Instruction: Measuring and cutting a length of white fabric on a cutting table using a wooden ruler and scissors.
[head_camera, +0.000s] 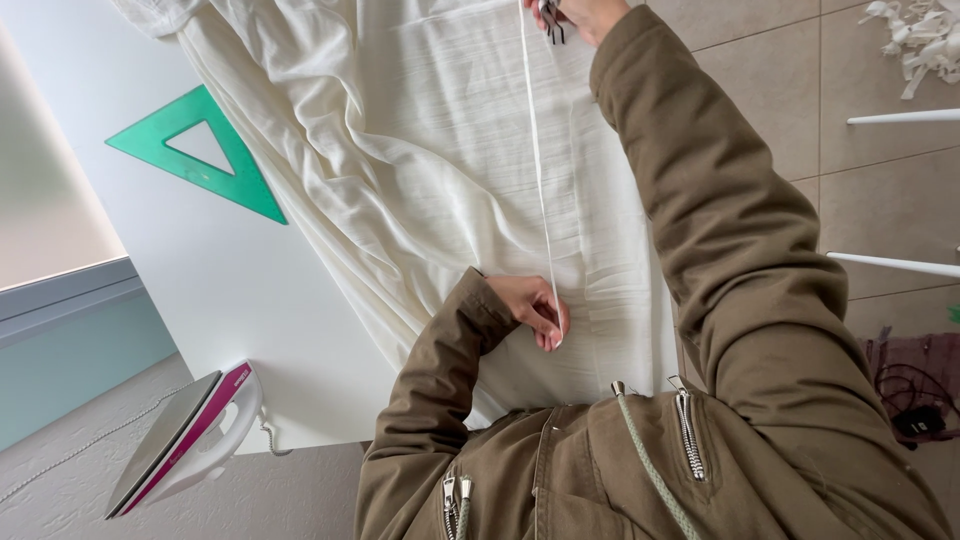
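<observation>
A white table (215, 270) fills the left and centre of the frame, with beige floor tiles (880, 200) at right. A cream cloth (420, 170) lies spread across the table from the upper left down to the lower centre, creased along its left edge and flatter toward the right.

A narrow white strip (540, 170) runs taut down the cloth from top centre to mid-frame. The left hand (535, 308), at centre, is closed in a pinch on the strip's lower end and rests against the cloth. The right hand (580, 15), at the top edge, is mostly cut off by the frame; it appears to hold a dark tool (550, 20), possibly scissors, at the strip's upper end. Whether its fingers are together cannot be told.

Judgement on progress: the strip looks already parted from the cloth along its visible length, so one cut along the right side seems nearly complete. The bulk of the cloth remains whole.

Other items: a green set square (200, 150) lies at upper left on the table, well apart from the hands. An iron (190, 440) stands at lower left, beside the table edge. White scraps (920, 40) lie on the floor at upper right.
</observation>
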